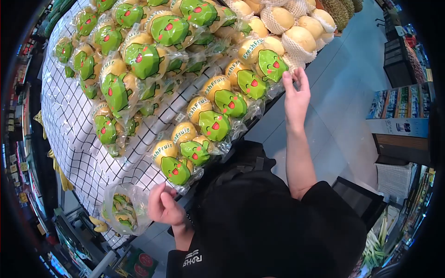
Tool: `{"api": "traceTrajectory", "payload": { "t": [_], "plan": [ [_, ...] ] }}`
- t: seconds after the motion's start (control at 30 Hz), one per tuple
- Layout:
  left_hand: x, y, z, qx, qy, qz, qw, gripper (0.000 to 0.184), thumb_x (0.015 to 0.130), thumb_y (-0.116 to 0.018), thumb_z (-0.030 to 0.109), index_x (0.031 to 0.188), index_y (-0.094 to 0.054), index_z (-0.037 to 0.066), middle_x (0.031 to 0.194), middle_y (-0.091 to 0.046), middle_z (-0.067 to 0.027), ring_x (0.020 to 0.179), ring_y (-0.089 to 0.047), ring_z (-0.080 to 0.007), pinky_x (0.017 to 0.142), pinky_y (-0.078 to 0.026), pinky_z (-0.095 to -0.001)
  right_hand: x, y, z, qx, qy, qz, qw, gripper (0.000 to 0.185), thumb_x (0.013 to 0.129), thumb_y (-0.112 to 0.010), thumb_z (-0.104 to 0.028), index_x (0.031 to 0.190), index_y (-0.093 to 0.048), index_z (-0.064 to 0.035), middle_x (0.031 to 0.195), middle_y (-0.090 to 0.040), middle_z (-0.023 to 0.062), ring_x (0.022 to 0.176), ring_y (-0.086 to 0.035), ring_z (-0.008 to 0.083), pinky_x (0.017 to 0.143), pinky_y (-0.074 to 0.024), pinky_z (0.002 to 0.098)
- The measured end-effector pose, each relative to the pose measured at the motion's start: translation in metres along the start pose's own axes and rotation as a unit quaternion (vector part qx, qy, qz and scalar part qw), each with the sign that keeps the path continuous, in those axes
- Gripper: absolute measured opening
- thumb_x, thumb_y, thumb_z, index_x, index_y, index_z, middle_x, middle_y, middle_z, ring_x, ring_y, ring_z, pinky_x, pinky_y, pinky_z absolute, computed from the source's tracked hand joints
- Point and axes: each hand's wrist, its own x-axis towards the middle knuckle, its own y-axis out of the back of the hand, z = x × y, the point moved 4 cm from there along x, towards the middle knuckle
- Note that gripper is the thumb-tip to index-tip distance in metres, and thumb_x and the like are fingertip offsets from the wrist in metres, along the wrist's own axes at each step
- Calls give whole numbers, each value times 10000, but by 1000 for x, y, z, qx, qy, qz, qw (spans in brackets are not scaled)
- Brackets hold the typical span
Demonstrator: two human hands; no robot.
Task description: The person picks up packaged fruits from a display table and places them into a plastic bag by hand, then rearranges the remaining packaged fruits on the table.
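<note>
The right hand (296,95) is held with fingers loosely parted, at the end of the front row of fruit packs (214,125), upper right of centre; nothing is seen grasped in it. At lower left, the fingers of the left hand (164,206) are curled beside the clear bag (141,197), in which green-printed packs are seen; whether the bag is gripped cannot be told. More wrapped packs are piled on the checked table (69,134), and netted yellow fruits (299,39) are stacked at the top.

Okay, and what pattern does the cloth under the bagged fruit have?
The cloth has a thin dark grid on white, seen best in the head view.
</note>
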Motion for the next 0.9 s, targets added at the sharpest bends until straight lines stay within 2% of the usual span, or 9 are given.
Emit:
{"api": "traceTrajectory", "payload": {
  "t": [0.07, 0.13, 0.27, 0.4, 0.6, 0.73, 0.8, 0.87, 0.9],
  "plan": [
    [20, -44, 4, -48, 58, -73, 994, 238, 968, -511, 55, 1145, -602, -76, 889, -619, -148, 668, -560, -150, 587, -451, -249, 7, -3, 19, -1, -68, -58, 996, 762, 861, -757, -326, 1402, -413, 85, 1333, -525, 223, 1246, -505, 256, 995, -445, 364],
    [39, -86, 6, -83, 129, -125, 980, 288, 900, -591, -24, 1185, -604, -60, 1021, -605, -134, 737, -584, -137, 658, -499, -240, 11, -4, 17, -12, -77, -65, 995, 799, 832, -784, -340, 1398, -416, 89, 1303, -543, 214, 1198, -531, 254, 982, -447, 372],
    [78, -179, 23, -117, 145, -223, 957, 430, 888, -639, 13, 1304, -541, -35, 1352, -500, -175, 929, -646, -165, 761, -534, -266, 21, 2, 32, -31, -94, -114, 989, 836, 790, -813, -379, 1391, -439, 64, 1261, -551, 195, 1171, -530, 254, 991, -431, 381],
    [103, -260, 10, -83, 163, -252, 950, 580, 869, -706, 145, 1373, -471, -17, 1387, -484, -187, 901, -657, -169, 764, -539, -293, 27, 5, 18, -105, -44, -154, 981, 805, 754, -837, -402, 1364, -493, -5, 1241, -519, 169, 1186, -498, 277, 1017, -409, 387],
    [117, -298, -3, -17, 149, -215, 965, 643, 848, -716, 249, 1363, -461, -42, 1325, -525, -199, 733, -637, -181, 742, -536, -314, 30, 3, -5, -158, 22, -180, 971, 686, 730, -860, -242, 1307, -545, -43, 1231, -545, 145, 1135, -542, 270, 982, -439, 387],
    [116, -302, 3, 9, 157, -228, 961, 605, 846, -722, 243, 1347, -501, -15, 1304, -545, -177, 800, -650, -189, 733, -545, -317, 28, -7, 6, -5, -3, -230, 973, 708, 756, -840, -133, 1347, -477, 11, 1312, -527, 162, 1211, -504, 249, 1049, -389, 365],
    [110, -306, -5, 54, 23, -196, 979, 584, 845, -722, 234, 1332, -517, -14, 1310, -541, -179, 863, -659, -202, 712, -552, -317, 23, -13, -4, 17, 1, -261, 965, 816, 742, -842, -85, 1401, -376, 30, 1360, -482, 169, 1264, -462, 260, 1088, -350, 369],
    [107, -300, 6, -12, 115, -212, 970, 557, 847, -721, 234, 1313, -535, -6, 1319, -531, -188, 947, -654, -228, 697, -557, -320, 21, -14, -7, 11, 64, -253, 965, 800, 741, -835, -66, 1394, -381, 24, 1383, -454, 167, 1286, -440, 261, 1100, -335, 375],
    [104, -296, 11, -28, 98, -200, 974, 544, 849, -721, 229, 1311, -538, 9, 1354, -500, -186, 995, -643, -241, 710, -563, -313, 21, -13, -10, 1, 79, -246, 966, 794, 733, -832, -41, 1385, -382, 18, 1391, -444, 162, 1304, -423, 262, 1112, -321, 385]
  ]
}}
